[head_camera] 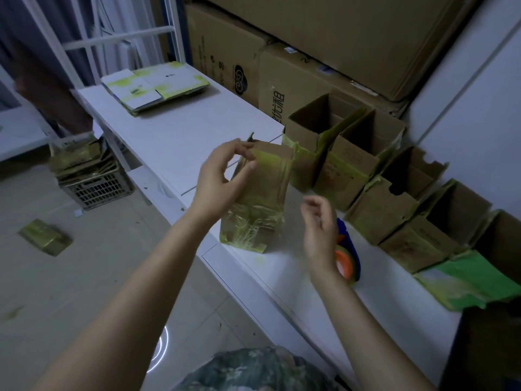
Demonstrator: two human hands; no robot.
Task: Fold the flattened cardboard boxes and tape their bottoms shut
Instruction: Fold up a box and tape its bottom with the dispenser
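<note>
My left hand (218, 179) pinches the green-printed brown cardboard box's (259, 198) top edge to steady it upright; my right hand (320, 234) hovers near, fingers loosely apart, empty.

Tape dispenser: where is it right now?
Head view, right of centre: the tape dispenser lies on the white table, partly hidden behind the right hand.

At frame centre a box (259, 193) stands on the tabletop (180, 131). A row of open boxes (366, 165) runs from its right toward the lower right. A tape roll (348, 261) lies just right of the box, before the row. A flat stack (155, 86) sits upper left. A crate (98, 187) stands on the floor (84, 277) at left. Large cartons (310, 52) fill the top.
</note>
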